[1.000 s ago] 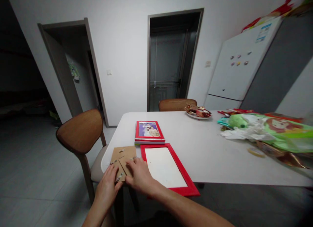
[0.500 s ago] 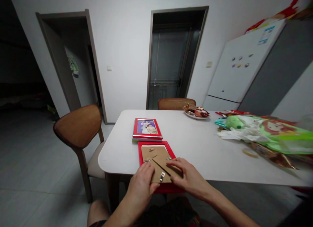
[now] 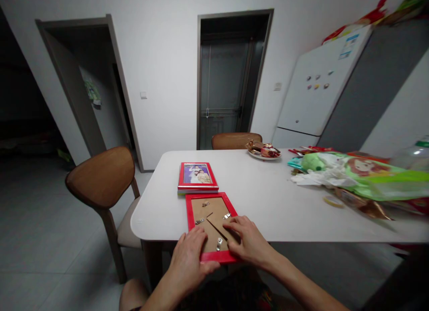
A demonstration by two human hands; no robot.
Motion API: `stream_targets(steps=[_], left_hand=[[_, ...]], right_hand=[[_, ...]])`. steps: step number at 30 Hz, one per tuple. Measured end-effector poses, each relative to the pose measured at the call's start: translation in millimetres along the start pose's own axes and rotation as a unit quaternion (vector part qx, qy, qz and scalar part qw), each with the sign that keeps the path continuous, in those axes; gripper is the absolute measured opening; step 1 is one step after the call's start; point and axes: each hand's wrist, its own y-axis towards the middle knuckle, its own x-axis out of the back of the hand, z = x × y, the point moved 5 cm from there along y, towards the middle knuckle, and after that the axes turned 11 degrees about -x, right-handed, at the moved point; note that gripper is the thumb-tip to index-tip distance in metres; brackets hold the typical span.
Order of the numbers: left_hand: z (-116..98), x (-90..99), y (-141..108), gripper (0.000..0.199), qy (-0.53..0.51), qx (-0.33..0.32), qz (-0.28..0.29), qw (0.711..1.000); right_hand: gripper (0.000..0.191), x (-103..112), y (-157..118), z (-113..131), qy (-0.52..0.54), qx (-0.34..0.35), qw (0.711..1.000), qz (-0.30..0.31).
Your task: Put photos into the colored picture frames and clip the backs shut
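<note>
At the white, round-cornered worktop (image 3: 275, 199), your left hand (image 3: 189, 253), thumb spread, touches the red rectangular frame (image 3: 190, 212); your right hand (image 3: 250, 240), half-open, touches its brown backing board (image 3: 211, 234).

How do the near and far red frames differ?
Face: the near frame shows a brown backing board; the far frame shows a photo.
Hardware: the near frame has metal clips; none show on the far frame.
Position: the near frame extends past the table edge in view; the far frame lies within it.
Shared: red rectangular borders.
</note>
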Motion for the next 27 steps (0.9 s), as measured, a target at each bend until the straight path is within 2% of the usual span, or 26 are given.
stream_targets(steps=[2,7,12,15,27], left_hand=[[0.8,-2.8,-2.2,0.062,0.007,-0.008,0.003,1.0],[6.2,-5.0,-2.3,0.051,0.018,-0.038,-0.021,0.999],[7.2,-4.0,-2.6,0.049,0.027,-0.051,-0.027,0.998],[5.7,-2.8,-3.1,0.047,0.031,-0.045,-0.026,0.998],[0.8,1.3,-1.3,0.052,0.029,-0.029,-0.018,0.999]], right_hand=[[0.037,0.8,-0.7,0.3,-0.002,-0.006,1.0,0.003],[0.03,-2.1,5.7,-1.3,-0.009,0.0,1.0,0.0],[0.027,-3.1,22.3,-12.8,-0.067,-0.04,0.996,-0.031],[0.026,-4.7,27.7,-14.5,-0.091,-0.039,0.995,-0.025],[0.021,-6.6,29.5,-17.1,-0.042,-0.045,0.998,-0.013]])
